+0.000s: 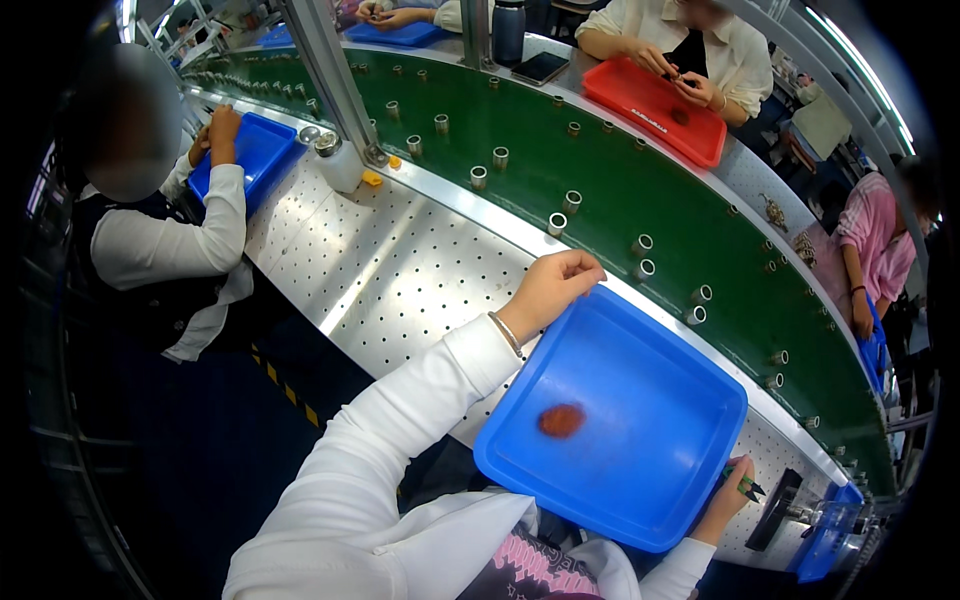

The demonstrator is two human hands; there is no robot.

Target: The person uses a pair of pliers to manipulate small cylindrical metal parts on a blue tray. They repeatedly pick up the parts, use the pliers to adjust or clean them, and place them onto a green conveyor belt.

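Observation:
A blue tray (640,400) lies at a slant before me, with a rust-coloured patch (561,420) on its floor. My left hand (550,290) is at the tray's far left corner, beside the conveyor edge. Its fingers are bent and pressed together; whatever they might hold is too small to make out. By the tray's right side, my right hand (733,490) is closed around a small green-handled tool (747,486) with two dark pointed tips, perhaps snips. Part of that hand is hidden by the tray rim.
Beyond the tray runs a curved green conveyor (620,210) carrying several short metal sleeves (557,224). The perforated metal table (400,270) holds a white bottle (338,163). A person works at another blue tray (262,150) on the left; another across has a red tray (650,110).

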